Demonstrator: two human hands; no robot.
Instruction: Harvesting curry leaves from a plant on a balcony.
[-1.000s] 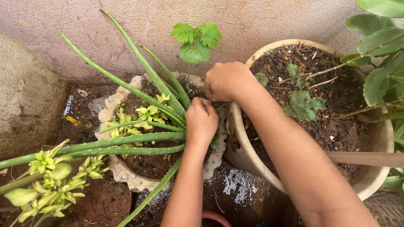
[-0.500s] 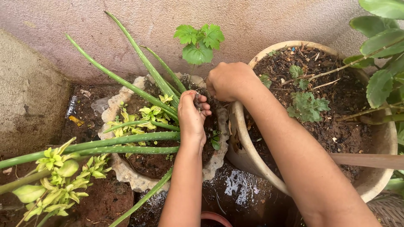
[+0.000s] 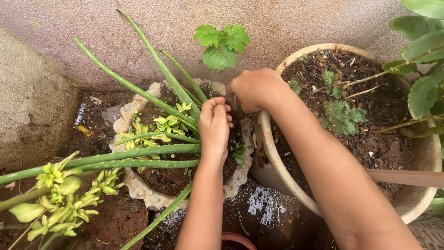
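The wall (image 3: 277, 23) runs across the top, and below it sit two pots: a big round pot (image 3: 273, 153) on the right full of dark soil with small weeds, and a chipped stone pot (image 3: 138, 185) at centre, rough-edged and broken along its rim. From the stone pot an aloe (image 3: 152, 155) fans out; its longest leaves lie nearly flat with their long axes running leftward out of frame, while others rise up and left toward the wall, all meeting at a base near the hands. A small seedling (image 3: 222, 44) with lobed leaves stands upright behind the pot on a thin stem. The right hand (image 3: 252, 90) is curled into a loose fist over the pot's back rim; what it holds, if anything, I cannot tell. The left hand (image 3: 215, 125) sits over the soil beside the aloe base, fingers pinched narrow together, tips pressed down at the soil; whether they grip something is hidden. Working here goes best, I judge, with small pinches close to the soil and the wrist kept clear of the leaf bases, so nothing snaps.
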